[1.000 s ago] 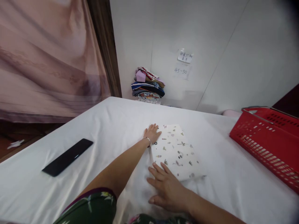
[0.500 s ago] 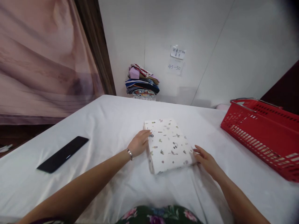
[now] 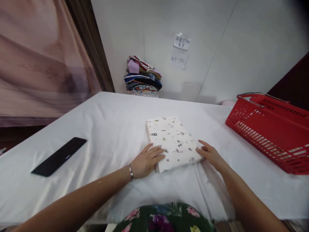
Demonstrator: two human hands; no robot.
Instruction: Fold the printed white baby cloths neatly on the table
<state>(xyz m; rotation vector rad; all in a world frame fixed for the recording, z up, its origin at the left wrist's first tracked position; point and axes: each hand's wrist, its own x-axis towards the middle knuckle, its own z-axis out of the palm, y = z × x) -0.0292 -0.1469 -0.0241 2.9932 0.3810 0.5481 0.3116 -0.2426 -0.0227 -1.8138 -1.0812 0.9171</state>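
A folded white cloth [image 3: 172, 138] printed with small plants and animals lies as a thick, flat bundle on the white-covered table. My left hand [image 3: 146, 161] rests on its near left corner, fingers stretched out and slightly spread over the top. At the near right corner, my right hand [image 3: 210, 155] touches the edge with its fingertips, the fingers apart. The underside of the bundle is hidden. To the left of my left arm lies a flat black rectangular object [image 3: 60, 156].
A red plastic basket [image 3: 270, 129] with metal handles stands at the right. Behind the far table edge is a stack of folded fabrics [image 3: 143, 79] by the wall. Handwritten paper notes [image 3: 181, 43] hang above. A pink curtain [image 3: 43, 61] borders the left.
My left hand has moved from the cloth's left side toward me, onto its near left corner. My right hand stays at the right corner. The view has shifted slightly.
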